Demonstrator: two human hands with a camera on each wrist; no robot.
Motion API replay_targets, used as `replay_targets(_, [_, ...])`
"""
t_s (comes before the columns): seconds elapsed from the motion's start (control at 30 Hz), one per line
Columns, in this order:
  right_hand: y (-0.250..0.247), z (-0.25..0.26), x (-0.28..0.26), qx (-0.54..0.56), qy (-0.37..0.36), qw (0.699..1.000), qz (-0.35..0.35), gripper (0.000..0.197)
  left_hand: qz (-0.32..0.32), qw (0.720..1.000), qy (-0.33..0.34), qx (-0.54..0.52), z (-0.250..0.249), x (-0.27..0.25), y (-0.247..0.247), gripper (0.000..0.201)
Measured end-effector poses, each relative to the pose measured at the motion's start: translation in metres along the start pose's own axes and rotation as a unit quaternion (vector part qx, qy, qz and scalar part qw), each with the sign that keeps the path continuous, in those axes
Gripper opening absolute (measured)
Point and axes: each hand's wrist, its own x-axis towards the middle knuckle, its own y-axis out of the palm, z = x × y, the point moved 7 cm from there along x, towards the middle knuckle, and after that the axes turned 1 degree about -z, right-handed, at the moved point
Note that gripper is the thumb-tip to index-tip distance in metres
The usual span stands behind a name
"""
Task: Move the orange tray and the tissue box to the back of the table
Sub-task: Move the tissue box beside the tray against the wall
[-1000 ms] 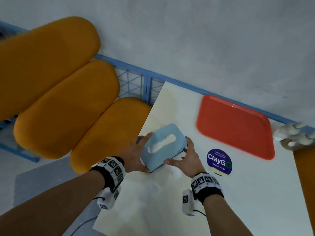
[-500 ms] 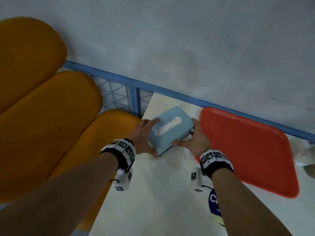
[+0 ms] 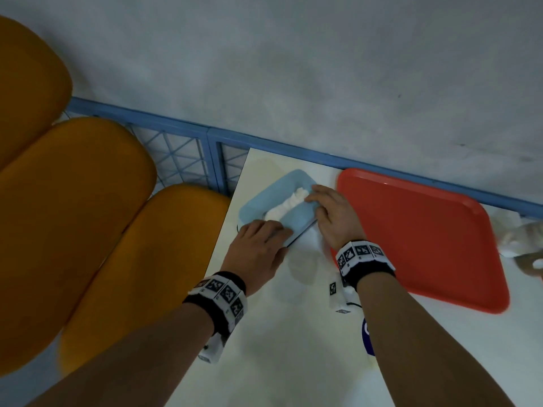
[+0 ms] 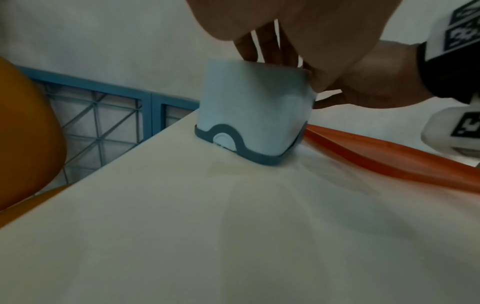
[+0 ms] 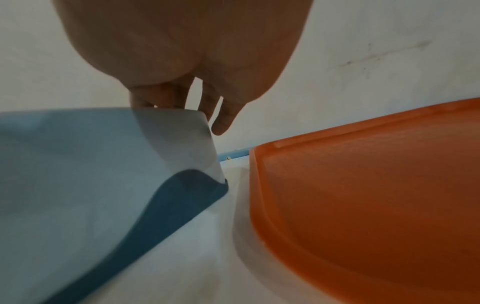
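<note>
The light blue tissue box [image 3: 255, 204] [image 4: 254, 107] [image 5: 78, 174], with white tissue sticking out of its top, stands on the white table [image 3: 279, 348] near the back left corner. The orange tray [image 3: 417, 236] [image 4: 389, 162] [image 5: 376, 205] lies flat just right of it, along the back edge, with a narrow gap between them. My left hand [image 3: 276, 229] [image 4: 270, 47] lays its fingers on the top of the box's near end. My right hand [image 3: 314, 195] [image 5: 182, 98] holds the box's right top edge, thumb at the near corner. Its little finger hangs free.
Orange padded seats [image 3: 73, 215] stand left of the table. A blue metal frame [image 3: 176, 133] runs along the grey wall behind it. A crumpled white thing [image 3: 517, 239] lies at the far right. My right forearm partly hides a dark blue sticker [image 3: 368, 333].
The tissue box has moved away from me to the back left corner, beside the tray. Both hands have shifted from its sides up onto its top.
</note>
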Motion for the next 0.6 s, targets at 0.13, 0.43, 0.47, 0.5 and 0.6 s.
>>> replay_targets(0.13, [0.002, 0.001, -0.014, -0.012, 0.017, 1.0, -0.012, 0.031, -0.007, 1.0, 0.01, 0.005, 0.009, -0.001, -0.004, 0.029])
replay_targets(0.43, [0.029, 0.026, -0.079, -0.065, 0.094, 0.988, -0.107, 0.035, 0.038, 0.998, 0.045, -0.014, 0.069, 0.026, -0.023, 0.033])
replay_targets(0.47, [0.031, 0.027, -0.078, -0.059, 0.094, 0.987, -0.117, 0.035, 0.04, 0.998, 0.055, -0.014, 0.072, 0.03, -0.024, 0.033])
replay_targets(0.5, [0.032, 0.027, -0.075, -0.053, 0.094, 0.987, -0.123, 0.035, 0.04, 0.997, 0.063, -0.014, 0.076, 0.035, -0.024, 0.033])
replay_targets(0.6, [0.032, 0.022, -0.054, -0.044, 0.1, 0.988, -0.109, 0.036, 0.042, 0.998, 0.054, -0.007, 0.085, 0.052, -0.025, 0.031])
